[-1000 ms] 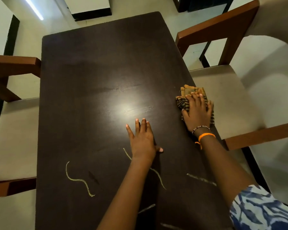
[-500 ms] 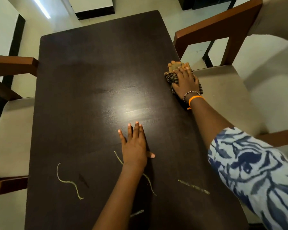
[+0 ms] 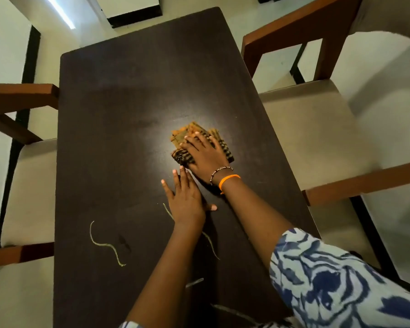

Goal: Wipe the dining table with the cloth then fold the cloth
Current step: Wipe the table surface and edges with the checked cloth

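From the head camera, looking down the length of the dark dining table [image 3: 133, 95], the person's right hand [image 3: 204, 153] is pressing flat on a bunched cloth [image 3: 187, 136], orange-brown with dark stripes, which is lying near the middle of the tabletop, a little toward the right edge. The fingers [image 3: 194, 138] of that hand are lying spread and extended over the cloth, pinning it down rather than curling around it. A beaded bracelet [image 3: 219, 172] and an orange band [image 3: 230, 179] are sitting on the right wrist, and a blue and white patterned sleeve [image 3: 329, 280] is covering the upper arm.

The left hand [image 3: 187, 200] is resting palm down on the bare wood just beside and nearer than the right one, fingers straight and slightly apart, thumb sticking out to the right, holding nothing. Its fingertips are lying very close to the cloth's near edge.

Pale squiggly marks are showing on the near part of the table: one curling line [image 3: 104, 245] well to the left of the left forearm, and another [image 3: 211, 245] running out from under the left hand.

A wooden chair with a pale cushion [image 3: 305, 138] is standing at the right side of the table, and another chair [image 3: 21, 185] is standing at the left
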